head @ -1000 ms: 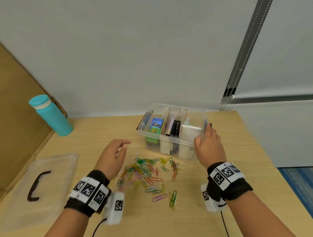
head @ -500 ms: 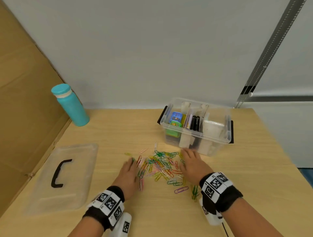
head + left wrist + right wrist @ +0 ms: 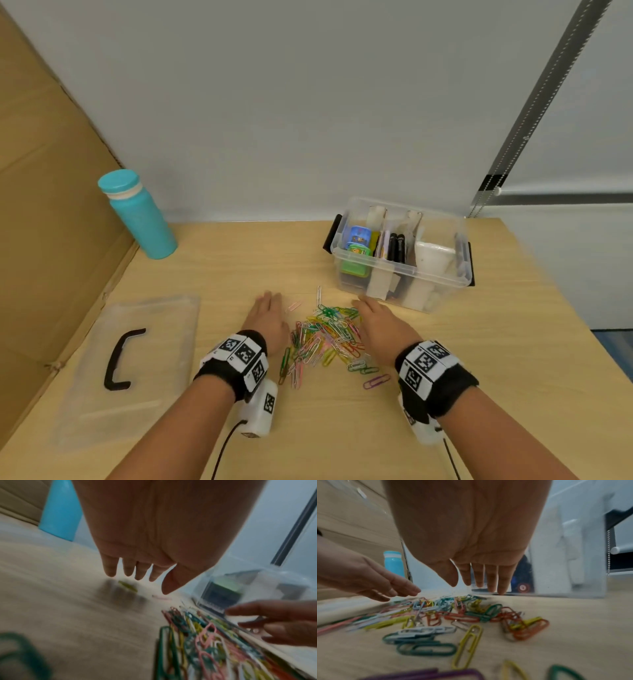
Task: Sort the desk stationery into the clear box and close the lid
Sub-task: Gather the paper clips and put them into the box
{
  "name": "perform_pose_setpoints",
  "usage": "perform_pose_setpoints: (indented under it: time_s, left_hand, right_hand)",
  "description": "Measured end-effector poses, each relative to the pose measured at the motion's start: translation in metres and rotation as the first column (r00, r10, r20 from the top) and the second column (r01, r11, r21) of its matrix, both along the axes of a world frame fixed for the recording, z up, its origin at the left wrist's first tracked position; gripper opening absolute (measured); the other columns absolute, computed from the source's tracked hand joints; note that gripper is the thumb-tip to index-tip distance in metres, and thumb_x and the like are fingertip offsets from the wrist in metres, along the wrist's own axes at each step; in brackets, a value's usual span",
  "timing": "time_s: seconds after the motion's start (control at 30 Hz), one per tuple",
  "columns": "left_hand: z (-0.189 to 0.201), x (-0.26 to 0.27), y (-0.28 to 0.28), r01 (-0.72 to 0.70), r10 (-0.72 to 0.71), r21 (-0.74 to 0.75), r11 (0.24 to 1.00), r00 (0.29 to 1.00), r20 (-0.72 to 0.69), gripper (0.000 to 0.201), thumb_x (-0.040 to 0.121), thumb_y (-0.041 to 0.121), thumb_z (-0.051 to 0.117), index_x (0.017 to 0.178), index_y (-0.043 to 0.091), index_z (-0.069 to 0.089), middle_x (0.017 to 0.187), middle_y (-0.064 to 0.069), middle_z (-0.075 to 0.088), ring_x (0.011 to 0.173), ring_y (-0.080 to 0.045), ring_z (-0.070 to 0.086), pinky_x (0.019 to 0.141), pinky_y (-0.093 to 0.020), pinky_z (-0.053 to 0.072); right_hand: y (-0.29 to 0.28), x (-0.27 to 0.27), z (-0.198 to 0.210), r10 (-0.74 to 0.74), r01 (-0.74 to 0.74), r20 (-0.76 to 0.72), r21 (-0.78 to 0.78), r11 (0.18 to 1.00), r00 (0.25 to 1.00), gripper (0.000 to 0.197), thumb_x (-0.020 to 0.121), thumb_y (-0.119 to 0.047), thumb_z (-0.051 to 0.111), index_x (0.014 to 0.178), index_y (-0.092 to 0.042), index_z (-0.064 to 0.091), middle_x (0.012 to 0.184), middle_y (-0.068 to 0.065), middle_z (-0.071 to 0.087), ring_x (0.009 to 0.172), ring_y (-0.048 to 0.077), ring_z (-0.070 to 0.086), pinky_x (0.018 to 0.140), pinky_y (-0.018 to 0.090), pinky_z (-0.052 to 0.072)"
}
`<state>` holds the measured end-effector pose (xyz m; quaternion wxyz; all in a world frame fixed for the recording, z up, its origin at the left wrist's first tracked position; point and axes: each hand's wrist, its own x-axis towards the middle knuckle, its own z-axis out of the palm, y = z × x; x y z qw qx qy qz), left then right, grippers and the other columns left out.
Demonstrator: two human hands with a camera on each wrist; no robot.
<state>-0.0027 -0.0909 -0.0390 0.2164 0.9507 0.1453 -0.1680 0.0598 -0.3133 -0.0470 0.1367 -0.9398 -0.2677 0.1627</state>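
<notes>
Straight, empty fingers (image 3: 491, 580) of the right hand (image 3: 383, 325) and left hand (image 3: 269, 320) flank the heap of coloured wire paper clips (image 3: 325, 337) on the wooden counter (image 3: 479, 359) (none gripped). Next, I judge: scoop them into the clear plastic box (image 3: 445, 279) just beyond.
</notes>
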Motion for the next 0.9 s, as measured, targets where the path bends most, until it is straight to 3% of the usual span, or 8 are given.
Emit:
perform_pose_setpoints:
  time_s: [0.17,0.27,0.33,0.43,0.53,0.63,0.73,0.9]
  left_hand:
    - [-0.009,0.005,-0.021,0.181,-0.173,0.053,0.982,0.976,-0.129,0.066,0.097,0.024,0.036,0.151,0.028,-0.003,0.158,-0.008,-0.018,0.145,-0.032,-0.015,0.120,-0.044,0.001]
    - [-0.012,-0.015,-0.025,0.259,-0.258,-0.005,0.966,0.962,-0.090,0.066,0.097,0.018,0.036,0.151,0.029,0.002,0.158,-0.004,-0.016,0.146,-0.027,-0.013,0.120,-0.041,0.001]
    - [-0.015,-0.028,-0.019,0.274,-0.276,-0.052,0.960,0.960,-0.039,0.063,0.097,0.013,0.035,0.151,0.027,0.006,0.160,-0.002,-0.009,0.148,-0.023,-0.007,0.121,-0.037,0.004]
    - [-0.009,-0.042,-0.004,0.193,-0.186,-0.102,0.976,0.980,0.069,0.060,0.096,0.013,0.036,0.151,0.022,0.012,0.160,-0.001,0.009,0.146,-0.020,0.011,0.120,-0.033,0.015]
    - [0.001,-0.052,0.015,0.086,-0.082,-0.025,0.996,0.990,0.118,0.060,0.094,0.021,0.044,0.149,0.020,0.020,0.151,-0.001,0.027,0.135,-0.020,0.029,0.113,-0.031,0.029]
    - [0.001,-0.065,0.033,0.041,-0.041,0.021,0.999,0.999,0.003,0.067,0.087,0.031,0.058,0.146,0.023,0.025,0.138,-0.002,0.034,0.123,-0.019,0.043,0.104,-0.030,0.041]
    - [-0.008,-0.076,0.037,0.015,-0.019,-0.070,0.997,0.998,-0.061,0.069,0.081,0.026,0.067,0.140,0.024,0.031,0.131,-0.001,0.036,0.118,-0.017,0.048,0.099,-0.027,0.045]
    - [-0.017,-0.075,0.012,0.003,0.009,-0.165,0.986,0.997,0.074,0.033,0.084,0.014,0.062,0.111,0.026,0.046,0.111,0.003,0.045,0.096,-0.009,0.053,0.088,-0.016,0.045]
  right_hand:
    - [0.018,-0.006,-0.016,0.090,-0.097,-0.052,-0.134,0.986,0.995,0.063,0.097,-0.012,0.033,0.153,-0.021,0.003,0.161,0.000,-0.001,0.148,0.027,0.000,0.121,0.040,0.010]
    - [0.008,-0.024,-0.011,0.090,-0.098,-0.066,-0.133,0.986,0.994,0.067,0.094,-0.005,0.033,0.153,-0.021,0.005,0.161,-0.003,0.001,0.148,0.023,0.003,0.119,0.039,0.017]
    - [0.006,-0.027,-0.001,0.105,-0.111,-0.046,-0.148,0.983,0.993,0.062,0.093,-0.005,0.034,0.151,-0.018,0.017,0.158,0.000,0.016,0.143,0.024,0.020,0.113,0.039,0.030]
    - [0.021,-0.014,0.014,0.131,-0.127,0.020,-0.141,0.982,0.991,0.058,0.090,-0.003,0.040,0.145,-0.016,0.030,0.146,0.003,0.034,0.126,0.025,0.040,0.096,0.038,0.043]
    - [0.046,0.005,0.012,0.182,-0.177,0.027,-0.125,0.976,0.983,0.064,0.090,-0.002,0.038,0.149,-0.018,0.019,0.157,0.002,0.016,0.139,0.027,0.026,0.106,0.043,0.038]
    - [0.065,0.014,0.004,0.234,-0.243,-0.067,-0.188,0.952,0.970,0.073,0.090,-0.004,0.043,0.152,-0.021,0.009,0.161,0.000,-0.002,0.147,0.026,0.007,0.116,0.043,0.024]
    - [0.063,0.010,-0.003,0.249,-0.265,-0.099,-0.227,0.937,0.963,0.072,0.092,-0.010,0.047,0.152,-0.019,0.009,0.161,-0.001,-0.002,0.148,0.022,0.003,0.117,0.042,0.022]
    - [0.021,-0.012,-0.007,0.194,-0.195,-0.023,-0.174,0.965,0.981,0.062,0.093,-0.008,0.039,0.151,-0.015,0.017,0.159,0.000,0.011,0.145,0.021,0.015,0.114,0.038,0.031]
